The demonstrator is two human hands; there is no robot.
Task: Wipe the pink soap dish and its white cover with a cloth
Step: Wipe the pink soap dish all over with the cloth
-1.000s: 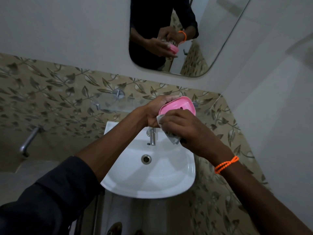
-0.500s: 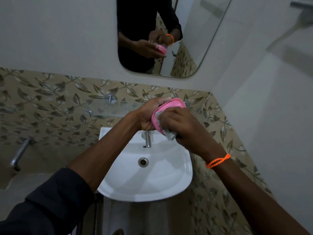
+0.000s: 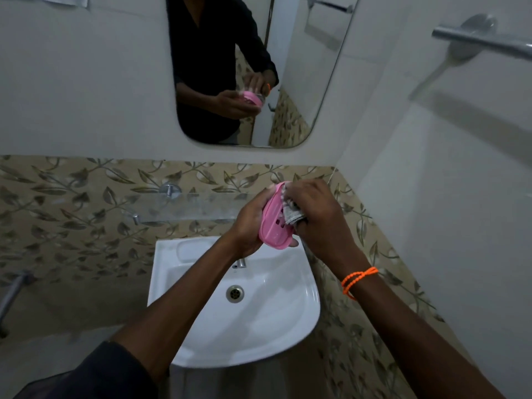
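My left hand (image 3: 250,223) grips the pink soap dish (image 3: 273,223) from the left and holds it tilted on edge above the basin. The dish's inside, with small slots, faces right. My right hand (image 3: 316,214) holds a crumpled grey-white cloth (image 3: 292,213) bunched in its fingers and presses it into the upper part of the dish. A white cover is not visible anywhere in the head view.
A white wash basin (image 3: 288,326) with a drain (image 3: 234,293) and a tap (image 3: 240,263) lies below my hands. A glass shelf (image 3: 184,208) runs along the leaf-patterned tiles. A mirror (image 3: 302,82) hangs above. A metal rail (image 3: 483,41) juts from the right wall.
The dish has turned from facing up to standing on edge in my left hand. My right hand with the cloth moved up toward the dish's upper end. The camera tilted upward.
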